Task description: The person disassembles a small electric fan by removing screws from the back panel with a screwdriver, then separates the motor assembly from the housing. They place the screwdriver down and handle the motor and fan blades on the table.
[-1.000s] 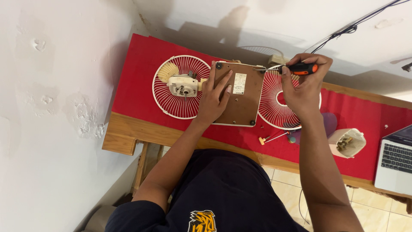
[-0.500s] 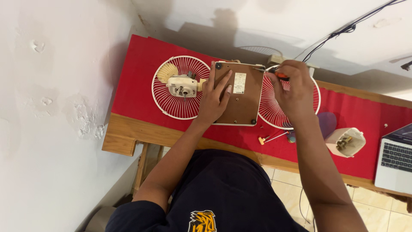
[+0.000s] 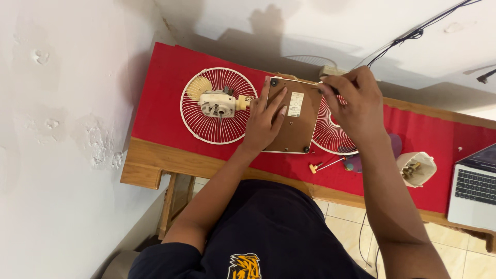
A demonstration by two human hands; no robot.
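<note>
1. A red-covered wooden table [image 3: 165,98] stands against a white wall.
2. A brown square fan base [image 3: 297,116] lies underside up at the table's middle, with black feet at its corners and a small pale rectangular label at its centre.
3. The left hand [image 3: 264,121] presses flat and open on the base.
4. The right hand [image 3: 354,106] is clenched around a thin tool [image 3: 325,87] at the base's far corner.

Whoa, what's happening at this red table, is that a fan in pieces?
Yes. A person presses the left hand flat on a brown fan base, while the right hand grips a screwdriver at its top edge. A white grille with the motor lies left, another grille right, a laptop at the table's end.
</note>
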